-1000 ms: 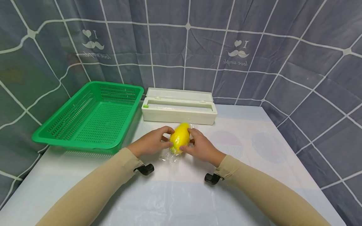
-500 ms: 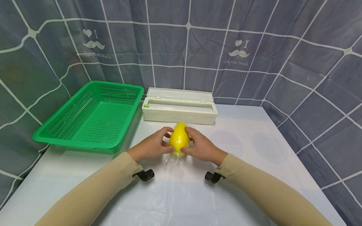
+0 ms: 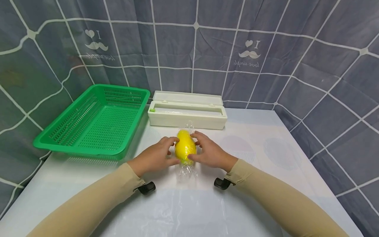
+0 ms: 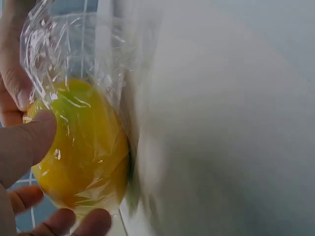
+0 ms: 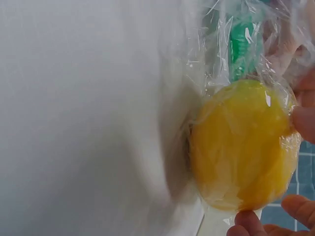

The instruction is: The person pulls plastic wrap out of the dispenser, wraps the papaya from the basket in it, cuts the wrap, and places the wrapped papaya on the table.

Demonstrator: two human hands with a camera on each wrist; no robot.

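Observation:
A yellow, pear-shaped fruit (image 3: 185, 146) wrapped in clear cling film stands between both hands, its narrower end toward the back. Loose film (image 3: 187, 171) sticks out at its near end, and a smaller tuft shows at the far end. My left hand (image 3: 155, 156) holds the fruit from the left; in the left wrist view its thumb (image 4: 37, 132) lies against the wrapped side, fingertips around the far end. My right hand (image 3: 210, 152) holds it from the right, thumb on the near part and fingers at the far part. In the right wrist view crumpled film (image 5: 221, 44) rises off the fruit's end.
Behind the hands a white cling film dispenser (image 3: 187, 122) stands with its lid raised and a film roll inside. A green plastic basket (image 3: 80, 152) is at the back left. A grey checked curtain (image 3: 174, 42) encloses the table (image 3: 177, 214) at the back and sides.
The fruit has shifted slightly left and turned from slanting to pointing nearly straight away. Its near film end has swung right, and the left hand has moved slightly left.

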